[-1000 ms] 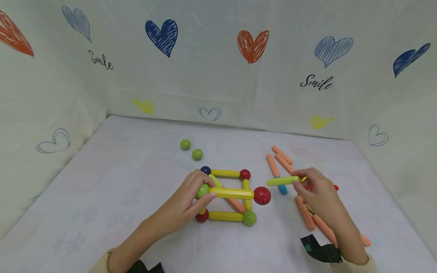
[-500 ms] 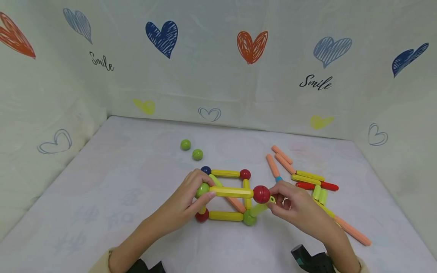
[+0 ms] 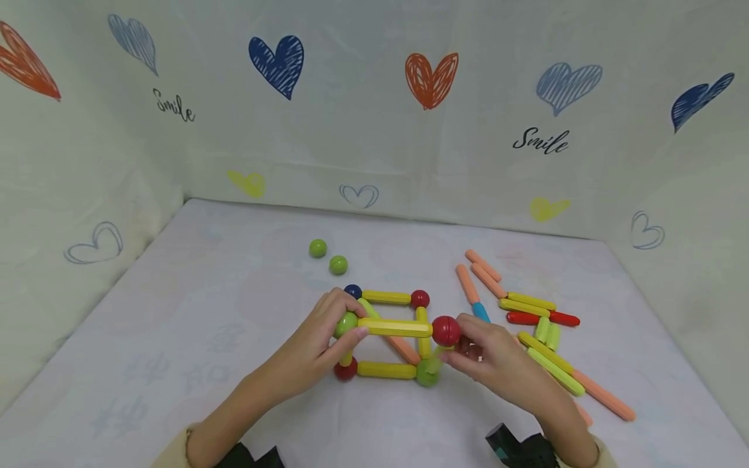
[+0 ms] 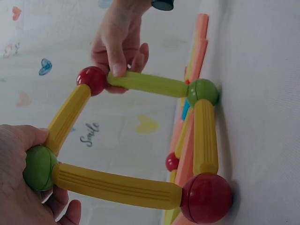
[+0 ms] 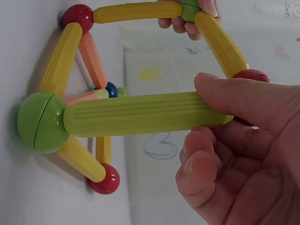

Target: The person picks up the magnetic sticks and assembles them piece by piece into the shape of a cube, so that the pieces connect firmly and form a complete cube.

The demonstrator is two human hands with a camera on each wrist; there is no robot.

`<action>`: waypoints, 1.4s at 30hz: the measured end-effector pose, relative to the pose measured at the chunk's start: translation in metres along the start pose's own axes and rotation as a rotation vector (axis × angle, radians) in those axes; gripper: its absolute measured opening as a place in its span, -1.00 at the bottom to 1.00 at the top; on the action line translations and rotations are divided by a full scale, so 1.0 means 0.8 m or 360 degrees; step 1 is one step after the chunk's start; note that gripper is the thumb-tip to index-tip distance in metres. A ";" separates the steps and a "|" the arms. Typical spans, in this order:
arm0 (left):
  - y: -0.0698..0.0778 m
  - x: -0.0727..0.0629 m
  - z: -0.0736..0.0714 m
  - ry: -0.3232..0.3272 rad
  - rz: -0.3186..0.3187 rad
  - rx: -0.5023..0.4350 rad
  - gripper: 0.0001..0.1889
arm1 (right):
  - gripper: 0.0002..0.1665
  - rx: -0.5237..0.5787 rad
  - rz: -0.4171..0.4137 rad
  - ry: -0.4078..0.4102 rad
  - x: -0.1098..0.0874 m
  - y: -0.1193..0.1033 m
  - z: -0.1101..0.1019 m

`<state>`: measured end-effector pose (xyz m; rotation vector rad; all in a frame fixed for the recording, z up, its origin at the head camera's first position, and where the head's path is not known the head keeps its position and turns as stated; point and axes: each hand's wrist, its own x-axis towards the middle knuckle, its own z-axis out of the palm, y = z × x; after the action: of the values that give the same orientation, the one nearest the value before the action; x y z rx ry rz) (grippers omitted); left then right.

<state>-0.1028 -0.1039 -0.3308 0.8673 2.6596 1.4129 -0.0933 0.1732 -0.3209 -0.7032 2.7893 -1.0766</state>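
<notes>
My left hand point(image 3: 318, 335) grips a green ball point(image 4: 40, 168) at the raised left corner of a ball-and-rod frame. From that ball a yellow rod point(image 3: 394, 327) runs across to a raised red ball point(image 3: 446, 331). My right hand point(image 3: 488, 348) pinches the upper end of a light green rod point(image 5: 140, 113) between thumb and fingers. The rod's lower end meets a green ball point(image 5: 42, 123) on the table, and its upper end lies against the raised red ball. Below, yellow rods point(image 3: 386, 370) and balls form a square base, with an orange rod point(image 3: 404, 351) inside it.
Two loose green balls point(image 3: 338, 264) lie behind the frame. To the right are scattered orange rods point(image 3: 604, 395), yellow rods point(image 3: 531, 301), a red rod point(image 3: 564, 319) and a blue-ended rod point(image 3: 480, 312). A white printed sheet point(image 3: 351, 117) stands behind the table.
My right hand has moved left from the loose rods with the light green rod, which has turned from lying sideways to upright under the red ball. My left hand keeps its place.
</notes>
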 end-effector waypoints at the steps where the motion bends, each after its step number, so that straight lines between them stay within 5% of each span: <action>1: 0.000 0.000 0.000 0.0004 0.0003 0.0005 -0.81 | -0.71 0.0002 0.0001 0.0005 0.001 0.000 0.001; 15: 0.006 -0.002 -0.001 -0.0027 0.0107 0.0118 -0.82 | -0.76 0.0075 -0.0059 -0.0009 0.002 0.003 0.002; 20: 0.006 -0.002 -0.002 -0.0065 0.0073 0.0078 -0.78 | -0.75 0.0056 -0.0042 -0.0023 0.001 0.004 0.002; 31: -0.008 -0.007 -0.035 -0.0359 0.0062 -0.0122 -0.61 | -0.64 0.0002 0.0095 -0.0058 -0.001 -0.002 -0.003; 42: -0.013 -0.005 -0.043 -0.0294 0.0143 -0.0186 -0.64 | -0.65 0.0029 0.0259 0.0042 -0.015 0.009 -0.028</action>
<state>-0.1136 -0.1368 -0.3193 1.0608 2.4067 1.4128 -0.0906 0.1966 -0.3099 -0.4539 2.7965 -1.0865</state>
